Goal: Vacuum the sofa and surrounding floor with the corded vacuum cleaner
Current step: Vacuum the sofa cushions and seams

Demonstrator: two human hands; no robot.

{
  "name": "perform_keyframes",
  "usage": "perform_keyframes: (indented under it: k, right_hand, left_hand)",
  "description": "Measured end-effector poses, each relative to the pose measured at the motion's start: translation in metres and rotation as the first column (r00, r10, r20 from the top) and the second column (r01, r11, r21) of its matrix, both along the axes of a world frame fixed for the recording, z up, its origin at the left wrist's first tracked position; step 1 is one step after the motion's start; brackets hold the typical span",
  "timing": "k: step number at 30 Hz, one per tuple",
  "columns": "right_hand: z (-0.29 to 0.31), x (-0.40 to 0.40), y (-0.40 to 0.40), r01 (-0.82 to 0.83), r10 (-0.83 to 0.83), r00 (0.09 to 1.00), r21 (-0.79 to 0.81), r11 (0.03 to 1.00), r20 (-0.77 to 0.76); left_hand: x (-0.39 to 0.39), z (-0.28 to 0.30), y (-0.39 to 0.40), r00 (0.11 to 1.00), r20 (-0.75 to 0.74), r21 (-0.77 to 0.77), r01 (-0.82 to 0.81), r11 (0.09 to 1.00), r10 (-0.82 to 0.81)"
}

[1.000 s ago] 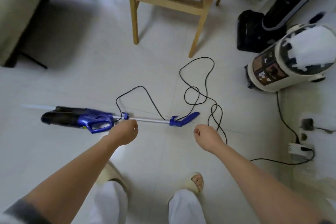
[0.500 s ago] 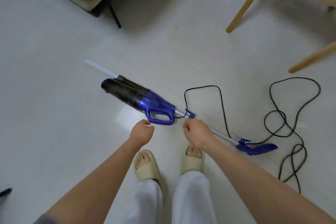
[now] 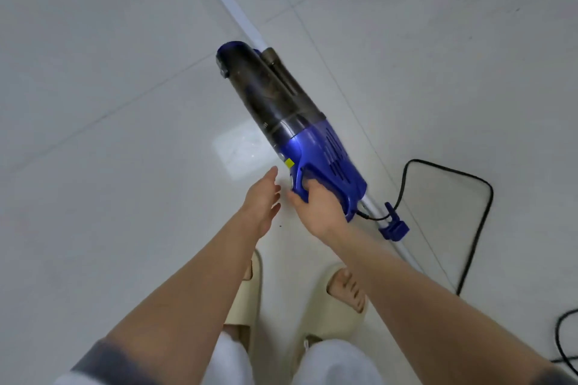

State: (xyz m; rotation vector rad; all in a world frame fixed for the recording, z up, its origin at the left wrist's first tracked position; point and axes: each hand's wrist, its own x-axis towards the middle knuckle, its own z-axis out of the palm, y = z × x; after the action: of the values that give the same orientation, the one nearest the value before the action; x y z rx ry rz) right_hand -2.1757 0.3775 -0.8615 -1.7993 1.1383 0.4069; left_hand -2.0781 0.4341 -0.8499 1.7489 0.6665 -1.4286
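Note:
A blue corded vacuum cleaner [image 3: 316, 147] with a dark dust canister lies across the white tiled floor [image 3: 109, 103], its pale crevice nozzle [image 3: 234, 9] pointing up and away from me. My right hand [image 3: 319, 206] grips the blue loop handle, fingers curled through it. My left hand [image 3: 262, 197] hovers just left of the handle with straight fingers, holding nothing. The silver tube [image 3: 375, 212] runs back to the right past a blue cord hook [image 3: 394, 228]. The black cord [image 3: 478, 222] loops on the floor at the right.
My two feet in cream slippers [image 3: 344, 300] stand close behind the vacuum. More black cord [image 3: 563, 344] lies at the lower right edge. Bare glossy tiles stretch to the left and ahead. The sofa is out of view.
My right hand moved from the tube to the loop handle and closed round it. My left hand opened beside it. The view swung closer over the vacuum; the sofa and chair legs left the frame.

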Motion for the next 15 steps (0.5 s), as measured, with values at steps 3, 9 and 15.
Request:
perform_keyframes:
  k: [3, 9, 15]
  right_hand:
    - [-0.015, 0.02, -0.002, 0.049, -0.045, 0.995, 0.044, 0.998, -0.093]
    - [-0.011, 0.018, -0.006, 0.027, -0.027, 0.979, -0.001, 1.0, -0.204]
    - [0.076, -0.004, -0.031, 0.145, -0.125, 0.989, 0.302, 0.942, -0.084]
  left_hand:
    - [0.004, -0.005, 0.004, 0.999, -0.031, -0.033, -0.04, 0.999, 0.039]
    - [0.021, 0.009, 0.007, 0.997, -0.049, -0.073, -0.067, 0.995, 0.063]
    - [0.032, 0.056, -0.018, 0.993, -0.054, -0.11, -0.11, 0.988, 0.105]
